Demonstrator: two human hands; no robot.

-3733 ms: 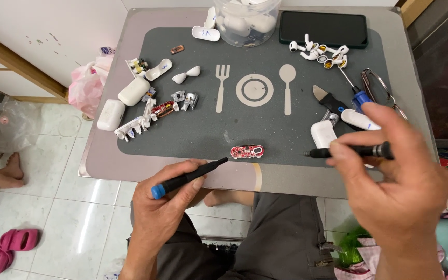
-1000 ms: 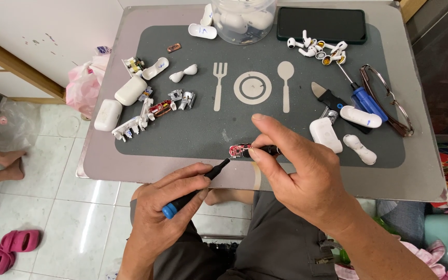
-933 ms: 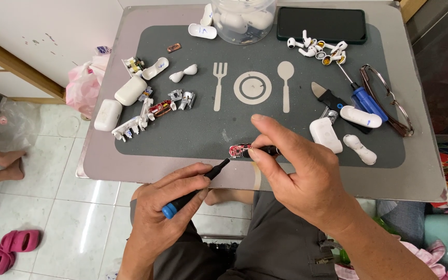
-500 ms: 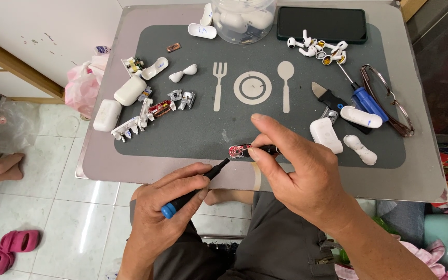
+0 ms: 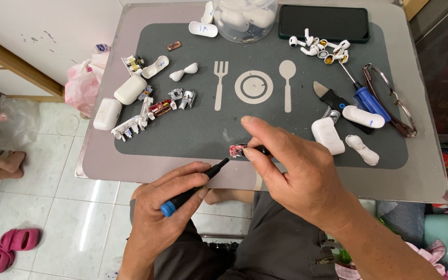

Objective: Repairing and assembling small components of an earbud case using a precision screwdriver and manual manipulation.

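Left hand (image 5: 169, 218) is closed around a black tool with a blue cap (image 5: 190, 189); right hand (image 5: 296, 173) pinches a small red part (image 5: 238, 150) over the worktop (image 5: 130, 168).

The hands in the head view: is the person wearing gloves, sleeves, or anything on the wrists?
No. The left hand and right hand are bare, with no gloves, rings or watch visible. Both forearms are uncovered as far as the picture shows; no sleeve is visible.

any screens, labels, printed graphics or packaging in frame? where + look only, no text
Phone: far edge of the table, right of centre, flat black rectangle, screen dark.
Placemat: covers the table, dark grey, pale fork, plate and spoon graphic in the middle.
Plastic bag: off the table's left edge, pink, crumpled.
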